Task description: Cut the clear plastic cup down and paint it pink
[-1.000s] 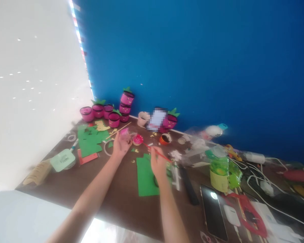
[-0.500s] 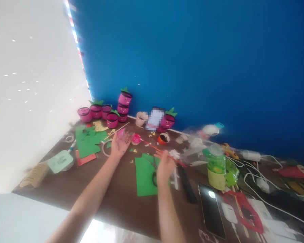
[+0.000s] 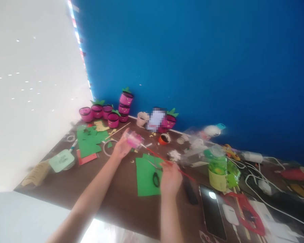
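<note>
My left hand [image 3: 122, 145] is closed around a small see-through cup [image 3: 134, 139], partly coated in pink and tilted toward the right. In my right hand [image 3: 171, 178] is a thin red paintbrush [image 3: 155, 154], held like a pencil, its pale end at the cup's side. Blur hides whether the bristles touch the cup. Below the brush lies a green sheet [image 3: 144, 180] with black-handled scissors [image 3: 155, 180] on it. An orange pot with dark contents [image 3: 163, 139] stands just beyond. The pot of pink paint is hidden behind the cup.
Several finished pink cups [image 3: 113, 120] with dark rims stand along the back, some stacked. Left are green paper scraps [image 3: 90, 140] and a tape ring [image 3: 108, 147]. A phone [image 3: 212, 212], green bottle [image 3: 217, 172] and white cables [image 3: 253, 179] crowd the right side.
My left hand has brought the cup to the right, over the pink paint pot. My right hand has shifted right and down, drawing the brush out of the pot to the cup.
</note>
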The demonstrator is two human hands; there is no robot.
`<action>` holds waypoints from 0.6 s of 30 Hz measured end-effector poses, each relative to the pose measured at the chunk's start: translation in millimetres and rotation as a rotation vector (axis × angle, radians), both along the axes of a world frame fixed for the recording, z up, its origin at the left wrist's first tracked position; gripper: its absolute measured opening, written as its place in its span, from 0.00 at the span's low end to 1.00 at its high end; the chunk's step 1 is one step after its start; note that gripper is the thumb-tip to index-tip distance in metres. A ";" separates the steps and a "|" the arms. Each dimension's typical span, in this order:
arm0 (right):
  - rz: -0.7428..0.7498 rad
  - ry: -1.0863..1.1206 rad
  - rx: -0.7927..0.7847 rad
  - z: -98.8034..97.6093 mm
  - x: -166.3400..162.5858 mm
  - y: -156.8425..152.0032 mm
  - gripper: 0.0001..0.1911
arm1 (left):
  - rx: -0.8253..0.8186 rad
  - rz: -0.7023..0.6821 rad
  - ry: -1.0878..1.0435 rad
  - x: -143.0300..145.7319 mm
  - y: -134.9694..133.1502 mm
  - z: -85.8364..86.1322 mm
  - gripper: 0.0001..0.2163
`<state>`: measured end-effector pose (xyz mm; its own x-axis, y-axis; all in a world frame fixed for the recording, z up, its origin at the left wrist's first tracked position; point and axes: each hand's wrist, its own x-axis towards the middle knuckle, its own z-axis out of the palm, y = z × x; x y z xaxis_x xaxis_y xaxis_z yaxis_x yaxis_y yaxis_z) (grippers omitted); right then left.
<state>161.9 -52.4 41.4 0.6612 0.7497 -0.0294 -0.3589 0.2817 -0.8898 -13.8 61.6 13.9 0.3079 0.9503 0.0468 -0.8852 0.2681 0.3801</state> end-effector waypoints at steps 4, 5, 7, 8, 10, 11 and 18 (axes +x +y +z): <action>0.069 0.073 -0.033 -8.2 -7.9 5.0 0.10 | 0.012 -0.050 0.052 1.0 -3.6 1.2 0.28; 0.079 0.094 -0.045 -9.8 -9.7 6.4 0.10 | 0.011 -0.062 0.064 1.0 -4.2 1.2 0.28; 0.093 0.131 -0.067 -12.2 -13.0 9.0 0.10 | 0.009 -0.076 0.088 1.1 -5.0 1.1 0.30; 0.096 0.144 -0.075 -13.1 -14.2 10.0 0.10 | 0.007 -0.079 0.095 1.2 -5.1 1.0 0.30; 0.102 0.162 -0.088 -14.6 -15.5 11.1 0.10 | 0.002 -0.081 0.091 1.3 -5.2 1.0 0.30; 0.106 0.172 -0.092 -15.3 -15.4 11.1 0.10 | -0.001 -0.082 0.081 1.3 -5.1 1.1 0.29; 0.064 0.168 -0.066 -22.5 -6.7 6.5 0.09 | -0.043 -0.038 0.023 1.2 -4.0 5.8 0.27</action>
<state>155.2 -45.8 18.9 0.5937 0.7828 -0.1863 -0.5197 0.1962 -0.8315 -12.6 57.6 19.7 0.3446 0.9388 -0.0018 -0.8651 0.3183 0.3877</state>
